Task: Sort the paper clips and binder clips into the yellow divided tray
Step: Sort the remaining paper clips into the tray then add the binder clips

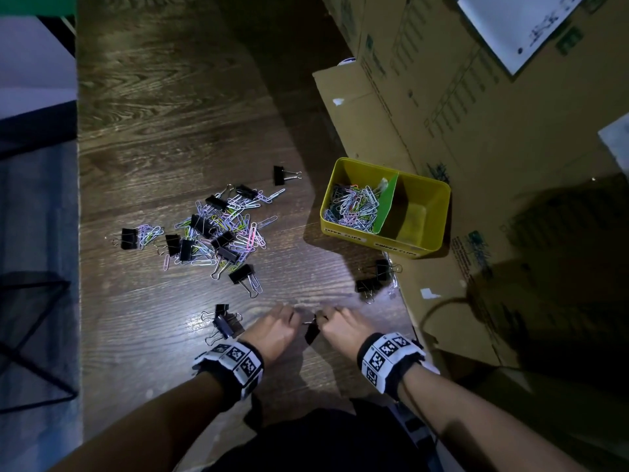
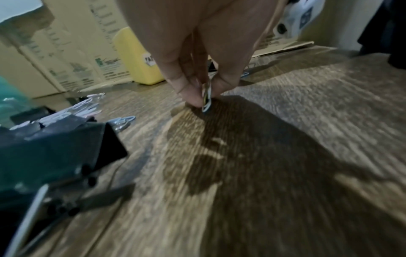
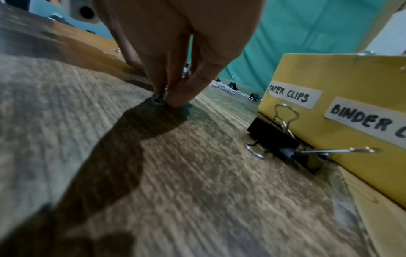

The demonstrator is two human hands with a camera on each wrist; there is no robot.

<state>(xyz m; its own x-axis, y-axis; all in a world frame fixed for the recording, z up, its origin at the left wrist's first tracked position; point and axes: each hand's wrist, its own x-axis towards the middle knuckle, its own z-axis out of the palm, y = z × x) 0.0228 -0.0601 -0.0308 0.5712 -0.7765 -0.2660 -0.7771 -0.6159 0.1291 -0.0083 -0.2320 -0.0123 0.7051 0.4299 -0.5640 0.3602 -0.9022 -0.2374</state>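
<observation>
The yellow divided tray (image 1: pixel 425 248) stands at the right, labelled for paper clips and binder clips (image 3: pixel 329 78). Its left compartment holds many paper clips (image 1: pixel 354 206); its right compartment (image 1: pixel 418 216) looks bare. A mixed pile of clips (image 1: pixel 221 229) lies mid-table. My left hand (image 1: pixel 275 327) pinches a few paper clips (image 2: pixel 207 98) against the wood. Close beside it, my right hand (image 1: pixel 342 327) pinches a small metal clip (image 3: pixel 158 100), seemingly a paper clip. A dark shape (image 1: pixel 311 332) lies between the hands; I cannot tell what it is.
Two black binder clips (image 1: pixel 384 269) (image 1: pixel 367 286) lie just in front of the tray, more by my left wrist (image 1: pixel 224 323), and one apart (image 1: pixel 280 175) beyond the pile. Cardboard boxes (image 1: pixel 442 114) wall off the right. The table's left edge (image 1: pixel 79 233) drops to the floor.
</observation>
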